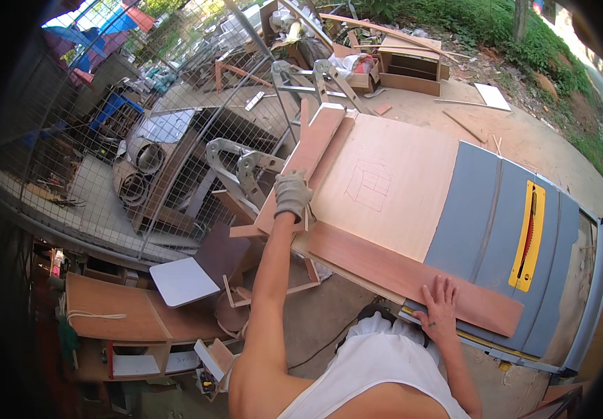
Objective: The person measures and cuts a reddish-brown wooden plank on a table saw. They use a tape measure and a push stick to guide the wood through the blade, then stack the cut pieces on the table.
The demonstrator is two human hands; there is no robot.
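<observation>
Head view: the left hand (293, 194), in a grey work glove, is reaching way out to a pair of long reddish boards (320, 155) at the far left edge of a big pale wood sheet (396, 164). Its grip is on or against the boards, but can't tell if it's actually clamped, the glove hides the fingertips. The right hand (441, 307) is bare and palm down, grip spread with the thumb out to the side, just pressed on top of a reddish plank (385, 269). That plank lies along the near side, from the pale sheet over onto the grey counter (465, 213). The counter has a yellow plate (529, 237) with a blade slot, well clear of both hands. Red pencil-looking lines (370, 185) on the sheet, too. Hinged metal ladder (246, 167) sits just left of the gloved hand.
</observation>
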